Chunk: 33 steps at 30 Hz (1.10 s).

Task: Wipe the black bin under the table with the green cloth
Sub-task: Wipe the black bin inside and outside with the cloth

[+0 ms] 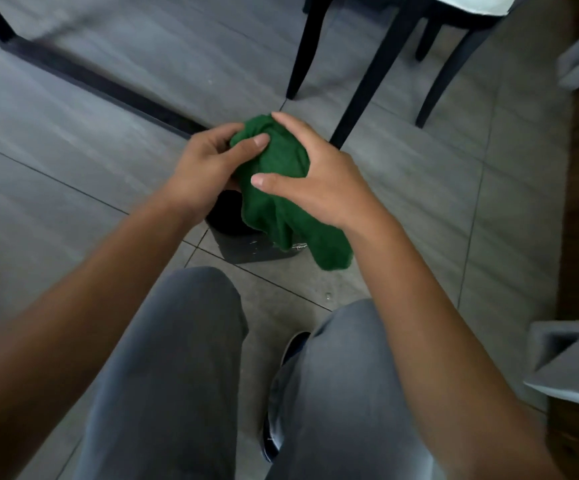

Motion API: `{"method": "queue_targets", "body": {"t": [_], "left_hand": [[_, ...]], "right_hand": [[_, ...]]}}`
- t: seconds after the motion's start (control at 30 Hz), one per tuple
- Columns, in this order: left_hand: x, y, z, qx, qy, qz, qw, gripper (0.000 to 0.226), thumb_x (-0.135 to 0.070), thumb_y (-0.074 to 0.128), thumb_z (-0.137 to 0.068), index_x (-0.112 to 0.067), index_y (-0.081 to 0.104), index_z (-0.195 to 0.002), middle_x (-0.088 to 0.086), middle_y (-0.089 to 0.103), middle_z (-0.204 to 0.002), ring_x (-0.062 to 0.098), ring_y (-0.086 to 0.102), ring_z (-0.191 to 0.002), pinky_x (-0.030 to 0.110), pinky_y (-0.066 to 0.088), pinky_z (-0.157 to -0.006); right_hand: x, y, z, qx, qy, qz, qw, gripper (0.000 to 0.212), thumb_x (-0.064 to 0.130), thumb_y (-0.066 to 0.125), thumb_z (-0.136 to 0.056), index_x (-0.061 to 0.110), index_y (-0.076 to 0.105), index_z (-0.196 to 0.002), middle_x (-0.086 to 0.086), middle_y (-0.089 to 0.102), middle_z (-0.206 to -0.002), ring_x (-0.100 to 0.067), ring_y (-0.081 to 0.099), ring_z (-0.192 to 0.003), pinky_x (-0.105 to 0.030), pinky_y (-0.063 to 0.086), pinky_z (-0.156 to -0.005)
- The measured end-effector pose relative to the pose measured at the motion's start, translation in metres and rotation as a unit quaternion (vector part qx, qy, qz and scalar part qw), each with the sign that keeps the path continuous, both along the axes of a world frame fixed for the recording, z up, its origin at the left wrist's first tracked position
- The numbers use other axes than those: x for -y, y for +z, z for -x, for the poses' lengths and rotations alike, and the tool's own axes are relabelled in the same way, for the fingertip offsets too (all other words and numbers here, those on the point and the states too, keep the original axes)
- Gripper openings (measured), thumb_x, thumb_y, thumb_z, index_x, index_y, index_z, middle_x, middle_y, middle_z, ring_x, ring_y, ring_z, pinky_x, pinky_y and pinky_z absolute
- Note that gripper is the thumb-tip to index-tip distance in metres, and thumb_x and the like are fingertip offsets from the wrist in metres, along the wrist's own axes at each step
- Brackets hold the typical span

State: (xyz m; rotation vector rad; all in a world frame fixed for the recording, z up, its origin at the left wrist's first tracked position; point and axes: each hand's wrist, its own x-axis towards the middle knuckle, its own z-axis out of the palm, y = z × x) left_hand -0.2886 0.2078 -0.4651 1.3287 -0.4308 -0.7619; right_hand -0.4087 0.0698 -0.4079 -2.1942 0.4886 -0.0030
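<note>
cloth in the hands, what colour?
Dark green, plain; the cloth shows best in the head view.

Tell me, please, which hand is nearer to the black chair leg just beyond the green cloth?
Right. The right hand grips the green cloth with its knuckles close beside the black chair leg; the left hand holds the cloth's far side, farther from that leg.

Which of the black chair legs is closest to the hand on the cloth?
The chair leg slanting down to the floor just behind the right hand; the other legs stand farther back and to the right.
</note>
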Motion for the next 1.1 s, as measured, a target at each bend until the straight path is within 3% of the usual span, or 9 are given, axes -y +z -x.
{"method": "queue_targets", "body": {"t": [0.23, 0.37, 0.43, 0.53, 0.6, 0.67, 0.8, 0.97, 1.1], "left_hand": [[0.003, -0.006, -0.006, -0.028, 0.0, 0.048, 0.998, 0.035, -0.035, 0.052, -0.104, -0.009, 0.064, -0.123, 0.011, 0.074, -0.102, 0.026, 0.071, -0.087, 0.04, 0.06, -0.076], [-0.003, -0.033, -0.002, 0.043, -0.05, -0.078, 0.995, 0.048, -0.044, 0.043, -0.107, -0.008, 0.058, -0.134, 0.016, 0.075, -0.102, 0.034, 0.073, -0.092, 0.044, 0.06, -0.083], [-0.002, -0.048, 0.005, 0.108, -0.13, -0.159, 0.973, 0.049, -0.052, 0.051, -0.1, -0.02, 0.056, -0.136, 0.006, 0.075, -0.108, 0.024, 0.072, -0.098, 0.041, 0.059, -0.091], [0.005, -0.073, 0.015, 0.351, -0.26, -0.295, 0.85, 0.068, -0.069, 0.056, -0.086, -0.034, 0.051, -0.143, 0.0, 0.068, -0.118, 0.015, 0.065, -0.103, 0.026, 0.05, -0.088], [0.011, -0.09, 0.02, 0.507, -0.27, -0.324, 0.751, 0.07, -0.072, 0.047, -0.087, -0.035, 0.048, -0.147, 0.005, 0.065, -0.122, 0.026, 0.058, -0.113, 0.034, 0.049, -0.094], [0.016, -0.103, 0.02, 0.556, -0.294, -0.317, 0.71, 0.067, -0.07, 0.037, -0.092, -0.035, 0.044, -0.149, 0.007, 0.063, -0.125, 0.03, 0.056, -0.117, 0.041, 0.05, -0.098], [0.025, -0.123, 0.011, 0.529, -0.343, -0.338, 0.699, 0.063, -0.066, 0.039, -0.098, -0.042, 0.026, -0.154, 0.008, 0.066, -0.128, 0.029, 0.065, -0.111, 0.043, 0.055, -0.091], [0.022, -0.12, 0.013, 0.554, -0.322, -0.34, 0.689, 0.053, -0.061, 0.029, -0.1, -0.033, 0.054, -0.138, 0.005, 0.07, -0.116, 0.03, 0.069, -0.101, 0.044, 0.056, -0.086], [0.019, -0.117, 0.012, 0.565, -0.291, -0.343, 0.692, 0.054, -0.062, 0.026, -0.099, -0.033, 0.056, -0.132, 0.005, 0.072, -0.106, 0.029, 0.07, -0.092, 0.044, 0.058, -0.08]], "right_hand": [[0.012, 0.008, -0.005, 0.09, -0.038, 0.033, 0.995, 0.058, 0.028, 0.081, -0.086, 0.032, 0.063, -0.141, 0.015, 0.068, -0.133, 0.004, 0.064, -0.117, -0.008, 0.048, -0.097], [0.034, -0.009, 0.016, 0.103, -0.091, -0.01, 0.991, 0.053, 0.026, 0.082, -0.087, 0.031, 0.065, -0.136, 0.018, 0.068, -0.13, 0.007, 0.064, -0.116, -0.014, 0.051, -0.1], [0.042, -0.024, 0.029, 0.118, -0.141, -0.034, 0.982, 0.051, 0.026, 0.082, -0.086, 0.034, 0.066, -0.134, 0.018, 0.071, -0.125, 0.005, 0.067, -0.112, -0.022, 0.056, -0.099], [0.048, -0.049, 0.042, 0.151, -0.226, -0.128, 0.954, 0.049, 0.019, 0.082, -0.087, 0.03, 0.066, -0.132, 0.008, 0.074, -0.124, -0.007, 0.072, -0.112, -0.034, 0.059, -0.098], [0.052, -0.062, 0.048, 0.166, -0.265, -0.183, 0.932, 0.049, 0.016, 0.081, -0.087, 0.025, 0.067, -0.133, 0.002, 0.075, -0.124, -0.015, 0.073, -0.112, -0.04, 0.06, -0.099], [0.056, -0.071, 0.05, 0.162, -0.278, -0.197, 0.926, 0.048, 0.014, 0.081, -0.088, 0.024, 0.067, -0.133, 0.0, 0.075, -0.125, -0.017, 0.074, -0.112, -0.042, 0.059, -0.1], [0.064, -0.088, 0.055, 0.167, -0.287, -0.215, 0.918, 0.043, 0.011, 0.079, -0.09, 0.031, 0.068, -0.127, 0.004, 0.075, -0.124, -0.014, 0.074, -0.11, -0.038, 0.06, -0.098], [0.059, -0.115, 0.063, 0.192, -0.314, -0.247, 0.897, 0.042, 0.014, 0.077, -0.092, 0.028, 0.068, -0.131, 0.006, 0.077, -0.12, -0.014, 0.074, -0.111, -0.036, 0.06, -0.095], [0.061, -0.118, 0.064, 0.184, -0.305, -0.223, 0.907, 0.045, 0.013, 0.075, -0.094, 0.02, 0.065, -0.138, 0.004, 0.075, -0.124, -0.014, 0.073, -0.113, -0.035, 0.06, -0.097]]}}
